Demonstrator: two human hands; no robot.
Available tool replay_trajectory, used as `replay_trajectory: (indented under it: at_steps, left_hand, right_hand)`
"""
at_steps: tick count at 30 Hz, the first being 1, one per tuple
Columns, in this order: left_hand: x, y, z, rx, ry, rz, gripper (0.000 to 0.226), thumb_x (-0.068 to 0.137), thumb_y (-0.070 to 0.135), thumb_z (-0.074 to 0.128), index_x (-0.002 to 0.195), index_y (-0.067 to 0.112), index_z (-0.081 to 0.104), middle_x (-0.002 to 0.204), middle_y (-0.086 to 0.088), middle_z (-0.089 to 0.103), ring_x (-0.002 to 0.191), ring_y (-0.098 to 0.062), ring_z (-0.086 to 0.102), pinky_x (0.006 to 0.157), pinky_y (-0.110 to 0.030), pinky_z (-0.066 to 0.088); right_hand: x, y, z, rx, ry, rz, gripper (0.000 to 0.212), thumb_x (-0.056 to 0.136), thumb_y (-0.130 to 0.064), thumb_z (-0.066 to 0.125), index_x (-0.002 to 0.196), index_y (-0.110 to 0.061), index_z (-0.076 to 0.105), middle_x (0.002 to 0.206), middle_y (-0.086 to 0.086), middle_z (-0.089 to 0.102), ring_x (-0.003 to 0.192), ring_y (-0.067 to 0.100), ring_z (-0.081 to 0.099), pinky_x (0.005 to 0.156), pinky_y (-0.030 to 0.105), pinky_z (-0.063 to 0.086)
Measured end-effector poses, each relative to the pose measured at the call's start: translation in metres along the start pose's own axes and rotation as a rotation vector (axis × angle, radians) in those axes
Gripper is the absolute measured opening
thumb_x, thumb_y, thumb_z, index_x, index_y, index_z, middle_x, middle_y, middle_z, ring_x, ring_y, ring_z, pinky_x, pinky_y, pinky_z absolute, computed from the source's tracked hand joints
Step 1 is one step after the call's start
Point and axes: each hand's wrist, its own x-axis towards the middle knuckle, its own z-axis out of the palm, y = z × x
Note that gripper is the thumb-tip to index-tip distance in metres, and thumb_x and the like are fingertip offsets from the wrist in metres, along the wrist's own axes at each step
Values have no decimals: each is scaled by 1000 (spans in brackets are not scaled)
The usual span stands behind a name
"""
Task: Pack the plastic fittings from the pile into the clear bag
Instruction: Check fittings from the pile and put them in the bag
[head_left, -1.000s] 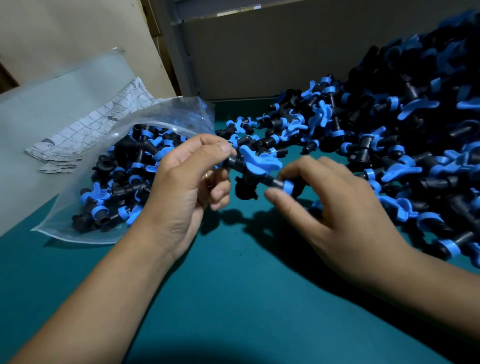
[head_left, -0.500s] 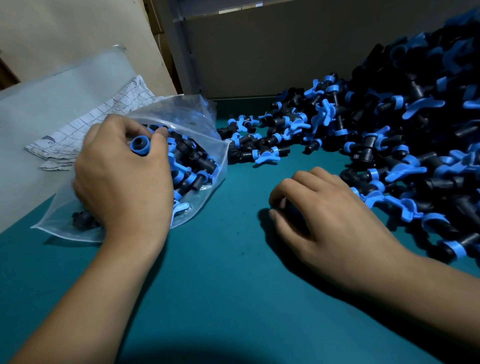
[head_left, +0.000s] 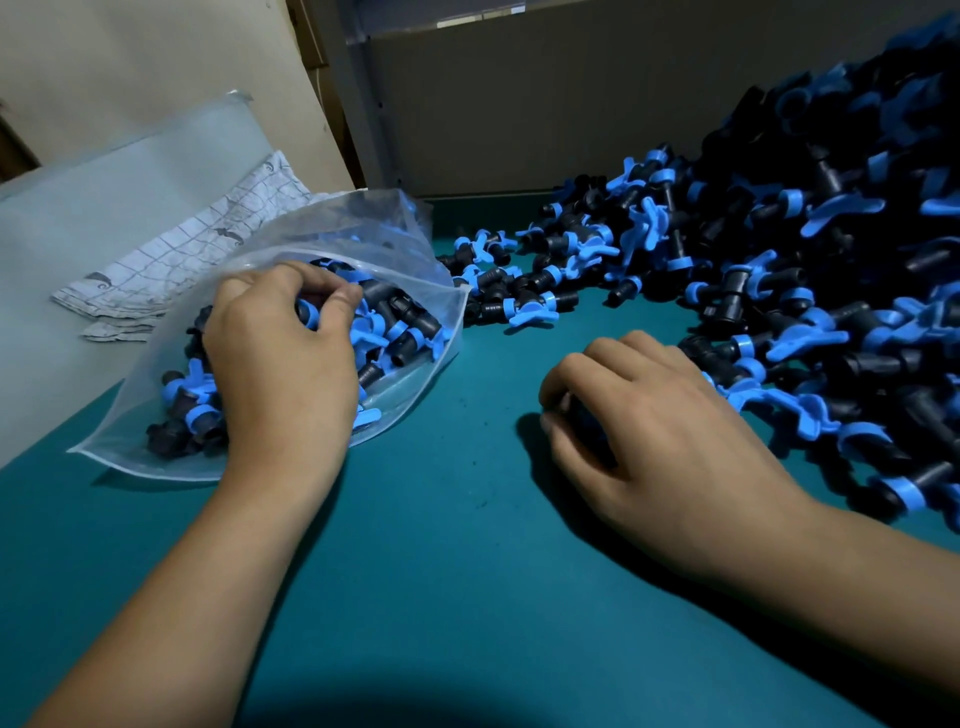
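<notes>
Left hand (head_left: 283, 358) curled over clear bag (head_left: 410, 244), pinching a fitting (head_left: 307, 313)

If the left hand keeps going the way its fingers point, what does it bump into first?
Probably the fittings in the bag. The left hand reaches into the clear bag, fingers curled on one fitting, with the others packed just beyond; depth is hard to judge.

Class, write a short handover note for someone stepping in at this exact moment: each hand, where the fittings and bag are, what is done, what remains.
Left hand: at the clear bag mouth, fingers curled on a fitting.
Right hand: on the green table beside the pile, curled over something dark, unclear what.
Done: bag partly filled.
Left: the large pile.
</notes>
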Motion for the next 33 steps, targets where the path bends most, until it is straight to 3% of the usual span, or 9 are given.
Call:
replay_trajectory:
  at_steps: [5,8,13,17,21,24,27,30,33]
  left_hand:
    - [9,-4,-6,174,-119,55,13,92,12,71,101,16,79,102,-11,70,96,-25,60,89,-31,43]
    - [5,-1,-7,332,-137,104,20,92,13,68,106,21,80,105,-13,69,105,-38,60,94,-47,47]
    - [-5,11,-6,394,-18,124,18,93,20,61,102,24,76,107,-11,69,107,-37,57,97,-51,36]
    - [-13,25,-4,389,2,184,19,94,26,56,96,24,75,99,-8,73,97,-35,60,103,-55,34]
    - [-19,35,-6,288,-2,204,25,90,19,49,80,20,72,81,-4,69,79,-32,58,91,-47,39]
    - [-22,37,-9,55,-7,395,24,84,9,49,72,12,70,70,-5,65,66,-32,58,67,-46,47]
    - [-37,47,-5,-262,-390,643,22,85,1,55,85,11,75,82,-1,69,74,-21,65,70,-39,51]
    - [-57,56,4,-314,-813,613,31,91,20,65,122,18,68,104,8,70,93,-17,68,87,-37,54]
    - [-65,57,11,-316,-923,520,35,90,43,66,119,27,58,86,7,63,79,-20,62,73,-41,53]
  right_hand:
    - [-2,-4,-1,-232,-26,135,39,101,-54,33,94,-22,53,92,2,50,89,27,46,85,45,43]
    - [-2,-6,-1,-238,-66,163,41,103,-57,29,94,-23,51,93,0,48,89,25,45,85,43,43]
    - [0,-4,1,-144,-66,106,34,102,-53,36,97,-23,51,91,-2,45,89,24,46,84,42,44]
    - [-1,-1,3,-77,135,-48,19,101,-33,55,99,-15,57,92,2,48,85,29,46,76,47,45]
    - [0,1,6,-10,267,-177,10,102,-20,58,100,-11,62,89,-1,47,81,28,48,72,44,45]
    - [2,6,7,180,342,-124,13,103,-22,57,103,-11,63,92,-7,43,85,18,46,77,29,38]
    - [5,13,6,352,407,6,17,107,-22,50,105,-10,61,95,-2,54,88,13,49,78,17,34]
    - [8,18,6,441,401,80,18,110,-24,47,104,-13,60,95,-1,59,88,12,52,80,13,37]
    - [8,18,4,492,364,37,20,109,-27,50,99,-15,63,90,-4,58,85,12,56,76,19,41]
